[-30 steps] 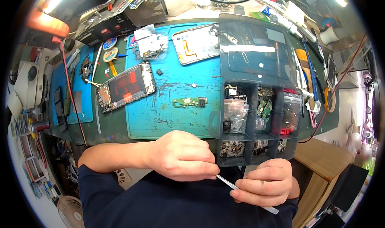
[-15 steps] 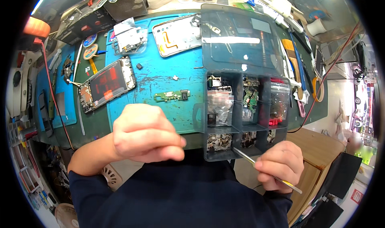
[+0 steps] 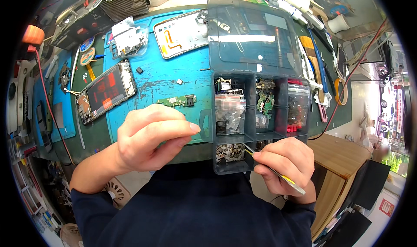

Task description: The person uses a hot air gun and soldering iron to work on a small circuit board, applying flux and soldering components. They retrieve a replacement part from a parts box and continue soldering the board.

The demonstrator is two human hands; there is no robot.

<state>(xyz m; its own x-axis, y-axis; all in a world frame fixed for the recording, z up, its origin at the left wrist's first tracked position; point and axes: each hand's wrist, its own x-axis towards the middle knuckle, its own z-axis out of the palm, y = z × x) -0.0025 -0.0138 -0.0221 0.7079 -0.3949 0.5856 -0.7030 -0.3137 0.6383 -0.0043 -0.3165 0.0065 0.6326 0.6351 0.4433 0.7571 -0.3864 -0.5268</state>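
My right hand grips metal tweezers, whose tip reaches the divider beside the front-left compartment of a grey organizer box. That compartment holds a heap of tiny metal parts. My left hand is closed left of the box, thumb and forefinger near each other; whatever they might hold is too small to make out. Just beyond it a green circuit board lies on the blue mat, its near edge partly covered by the hand. My right hand hides much of the front-right compartments.
The box's clear lid is folded back. An opened phone, a phone back shell and a bag of parts lie on the mat. Brushes and a tape roll are at the right, a wooden cabinet below them.
My right hand and the tweezers have moved left and slightly up, the tip shifting toward the front-left compartment. My left hand has risen slightly, and the whole view has shifted a little.
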